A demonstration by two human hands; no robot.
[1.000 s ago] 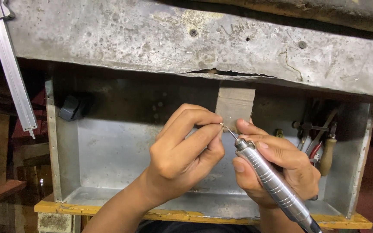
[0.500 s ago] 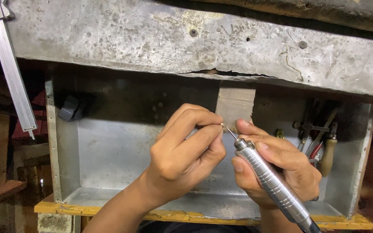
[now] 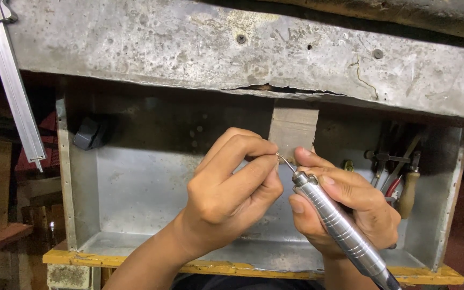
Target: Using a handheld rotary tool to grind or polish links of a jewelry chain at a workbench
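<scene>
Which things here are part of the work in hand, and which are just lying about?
In use:
- left hand, pinching a tiny piece too small to identify
- right hand, holding the rotary tool
- wooden peg behind the fingers
- metal tray below

Lying about:
- hand tools at the tray's right
- black knob
- metal ruler

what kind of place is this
Probably a jeweller's or metalworker's bench: the right hand holds a silver rotary handpiece to a tiny piece pinched by the left hand, over a metal catch tray, with hand tools at the right.
</scene>
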